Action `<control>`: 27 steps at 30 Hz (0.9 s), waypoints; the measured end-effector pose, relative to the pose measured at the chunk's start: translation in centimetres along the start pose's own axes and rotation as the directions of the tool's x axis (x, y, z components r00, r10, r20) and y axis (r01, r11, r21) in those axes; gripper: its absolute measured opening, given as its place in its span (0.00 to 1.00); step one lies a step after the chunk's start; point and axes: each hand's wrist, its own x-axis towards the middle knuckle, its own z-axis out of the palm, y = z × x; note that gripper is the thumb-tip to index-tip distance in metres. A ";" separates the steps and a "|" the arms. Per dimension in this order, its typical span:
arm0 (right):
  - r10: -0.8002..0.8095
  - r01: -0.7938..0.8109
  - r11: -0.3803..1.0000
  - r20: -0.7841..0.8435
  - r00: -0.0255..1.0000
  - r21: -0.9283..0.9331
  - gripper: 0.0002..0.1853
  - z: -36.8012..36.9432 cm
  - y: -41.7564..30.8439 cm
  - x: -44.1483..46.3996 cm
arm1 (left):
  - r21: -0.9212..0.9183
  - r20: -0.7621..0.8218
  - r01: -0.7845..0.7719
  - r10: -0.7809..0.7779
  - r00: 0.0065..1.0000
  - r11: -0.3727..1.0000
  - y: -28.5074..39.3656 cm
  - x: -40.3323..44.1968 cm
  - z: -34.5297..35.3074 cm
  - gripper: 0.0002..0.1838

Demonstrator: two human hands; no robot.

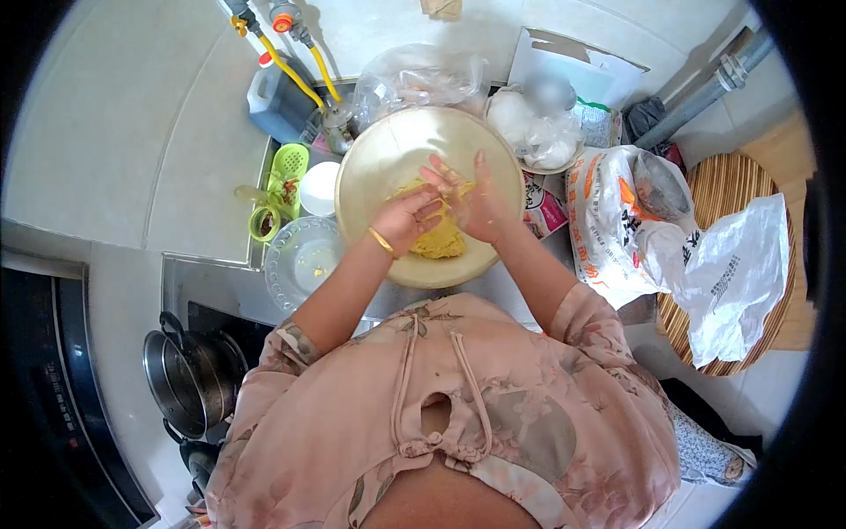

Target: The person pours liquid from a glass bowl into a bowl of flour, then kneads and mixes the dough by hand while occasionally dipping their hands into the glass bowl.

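Note:
Yellow dough (pixel 438 242) lies in a large pale basin (pixel 370 150) in front of my body. My left hand (pixel 407 216), with a gold bracelet on its wrist, is above the dough at its left, fingers apart and bits of dough on them. My right hand (pixel 480 207) is over the right part of the basin, fingers spread, with dough stuck to it. The two hands face each other and their fingers come close together; whether they touch is unclear. Neither hand holds a separate object. Part of the dough is hidden behind the hands.
A clear bowl (pixel 304 263) and a white bowl (pixel 319 189) stand left of the basin, near a green strainer (pixel 290 164) and a dark jug (pixel 280 104). Right are a printed sack (pixel 608 225) and a round wooden board (pixel 731 185). A pot (pixel 187 379) sits lower left.

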 end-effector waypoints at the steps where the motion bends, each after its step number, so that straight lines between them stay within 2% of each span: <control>1: -0.036 0.022 0.985 -0.080 0.996 -0.173 0.46 1.2 0.5 0.0 | -0.002 0.004 -0.018 0.018 1.000 1.000 -0.6 0.3 0.1 0.12; 3: -0.055 0.039 0.971 -0.061 0.997 -0.236 0.46 2.2 0.7 0.0 | -0.009 0.010 -0.055 0.055 0.998 0.998 -1.7 1.0 -0.5 0.10; 6: -0.052 0.031 0.936 -0.051 0.997 -0.352 0.46 2.1 1.6 1.0 | 0.022 0.030 0.018 -0.019 0.999 1.000 -1.9 1.5 -1.7 0.09; 8: -0.085 0.049 0.865 -0.050 0.995 -0.499 0.44 1.4 2.4 1.6 | -0.010 0.128 0.029 -0.028 0.991 1.000 -2.6 2.7 -3.6 0.08; 9: -0.121 0.071 0.798 -0.044 0.992 -0.598 0.44 1.1 2.7 1.8 | -0.024 0.177 0.037 -0.032 0.984 0.999 -2.4 2.6 -3.6 0.08; 10: -0.156 0.091 0.720 -0.033 0.987 -0.688 0.44 0.7 3.0 1.9 | -0.036 0.163 0.034 -0.027 0.986 0.999 -2.3 2.4 -3.5 0.08; 12: -0.163 0.065 0.505 -0.021 0.986 -0.861 0.54 -0.6 3.0 1.9 | -0.062 0.129 0.026 -0.018 0.992 0.998 -1.8 1.5 -3.0 0.09; 14: -0.142 0.017 0.212 -0.014 0.990 -0.977 0.65 -1.2 3.4 2.0 | -0.046 0.195 0.086 -0.075 0.978 0.995 -1.1 0.8 -2.7 0.13; 16: -0.110 -0.042 -0.142 -0.027 0.994 -0.989 0.74 0.1 3.0 1.2 | 0.018 0.232 0.162 -0.162 0.959 0.987 -0.9 0.8 -3.0 0.16; 18: -0.078 -0.021 -0.268 0.000 0.997 -0.963 0.74 1.2 3.2 0.8 | 0.123 0.232 0.243 -0.266 0.936 0.962 -1.2 1.3 -3.6 0.18; 19: -0.061 -0.005 -0.331 0.016 0.998 -0.943 0.75 1.7 3.1 0.8 | 0.125 0.227 0.235 -0.258 0.939 0.964 -1.2 1.4 -3.8 0.17; 22: -0.026 -0.042 -0.485 -0.033 0.999 -0.873 0.74 2.5 2.6 0.9 | 0.124 0.179 0.223 -0.243 0.953 0.967 -1.3 1.2 -4.3 0.15; 25: -0.017 -0.034 -0.541 -0.029 0.999 -0.840 0.73 1.5 2.9 1.2 | 0.109 0.108 0.229 -0.241 0.964 0.967 -1.2 1.0 -4.6 0.11; 27: -0.023 -0.083 -0.548 -0.085 0.996 -0.832 0.72 1.6 3.1 1.5 | 0.076 0.077 0.238 -0.243 0.967 0.968 -1.6 1.9 -6.2 0.09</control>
